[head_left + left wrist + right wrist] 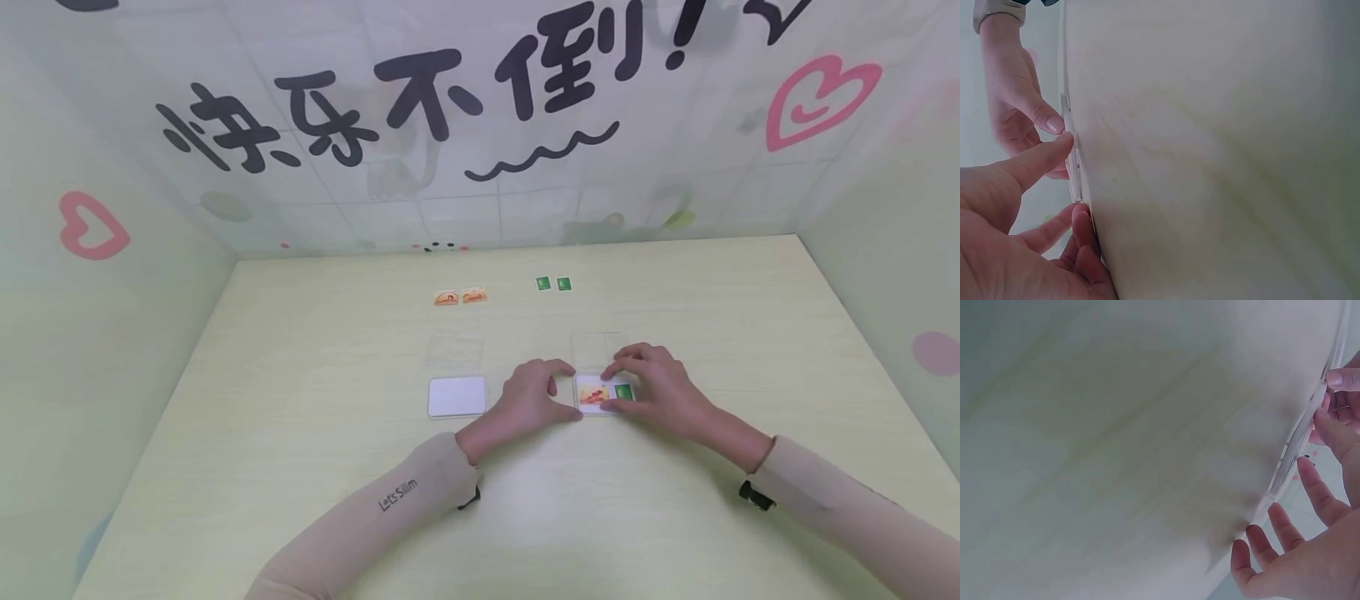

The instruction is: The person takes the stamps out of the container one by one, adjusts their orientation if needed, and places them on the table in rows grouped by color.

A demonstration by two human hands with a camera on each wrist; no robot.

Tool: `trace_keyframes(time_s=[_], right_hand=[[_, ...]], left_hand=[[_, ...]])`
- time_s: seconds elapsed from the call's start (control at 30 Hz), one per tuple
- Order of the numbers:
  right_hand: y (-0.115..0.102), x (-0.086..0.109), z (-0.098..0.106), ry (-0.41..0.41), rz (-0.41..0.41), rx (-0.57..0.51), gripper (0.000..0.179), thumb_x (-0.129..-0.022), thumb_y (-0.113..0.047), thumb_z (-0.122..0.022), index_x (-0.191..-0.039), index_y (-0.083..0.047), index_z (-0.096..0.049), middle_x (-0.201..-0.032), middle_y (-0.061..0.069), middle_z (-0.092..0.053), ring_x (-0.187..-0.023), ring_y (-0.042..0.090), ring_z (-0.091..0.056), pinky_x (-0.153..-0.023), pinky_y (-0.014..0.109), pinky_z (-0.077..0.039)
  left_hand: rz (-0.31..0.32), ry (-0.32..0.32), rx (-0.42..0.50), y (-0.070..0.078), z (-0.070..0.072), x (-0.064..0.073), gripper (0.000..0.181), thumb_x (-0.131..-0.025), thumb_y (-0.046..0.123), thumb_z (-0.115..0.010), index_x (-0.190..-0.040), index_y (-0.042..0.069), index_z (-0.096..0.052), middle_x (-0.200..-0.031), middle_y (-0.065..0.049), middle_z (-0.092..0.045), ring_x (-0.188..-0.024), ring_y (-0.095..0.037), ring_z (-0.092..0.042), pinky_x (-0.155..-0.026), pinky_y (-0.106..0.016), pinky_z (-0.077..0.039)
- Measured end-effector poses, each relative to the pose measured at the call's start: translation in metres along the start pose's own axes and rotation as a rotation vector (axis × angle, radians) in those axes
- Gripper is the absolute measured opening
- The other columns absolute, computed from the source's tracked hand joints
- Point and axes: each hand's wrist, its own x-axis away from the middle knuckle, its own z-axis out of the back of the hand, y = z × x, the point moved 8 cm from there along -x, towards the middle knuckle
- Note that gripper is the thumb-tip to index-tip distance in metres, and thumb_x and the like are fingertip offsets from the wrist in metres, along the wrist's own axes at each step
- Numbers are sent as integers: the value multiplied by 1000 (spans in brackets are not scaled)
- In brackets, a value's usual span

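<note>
A flat clear plastic case (575,396) with a white insert lies on the table. On the insert are an orange-and-white stamp (593,395) and a green stamp (624,392). My left hand (534,390) holds the case at its left side, thumb at the near corner and a finger at the far one. From the right, my right hand (660,392) spans the case, its thumb at the near edge and a finger at the far edge. Part of the case's right end is hidden under this hand. In the left wrist view the case (1072,165) appears edge-on.
Left of my hands lies another clear case with a white insert (457,397). Transparent lids (454,351) lie behind both cases. Farther back are two orange stamps (474,295) and two green stamps (564,284). A printed wall panel (480,208) closes off the table's far edge.
</note>
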Motion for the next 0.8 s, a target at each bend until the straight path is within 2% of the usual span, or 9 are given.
trace_keyframes(time_s=[0.53,0.8], right_hand=[[-2,1,-1,13,2,-20,18,-83,-15,-91,-96,-16,-78,-127,22,-67,-119,47,-57,-94,69,-44],[-2,2,-1,9,-2,-4,28,-82,-18,-92,-107,-12,-80,-128,22,-66,-120,47,-57,-95,70,-44]], left_hand=[[-22,3,-3,1,1,3,53,-84,19,-91,-132,9,-71,-83,1,-52,-77,-13,-45,-65,-24,-33],[-16,0,5,1,1,3,53,-84,20,-91,-133,10,-71,-83,0,-52,-78,-14,-46,-66,-25,-33]])
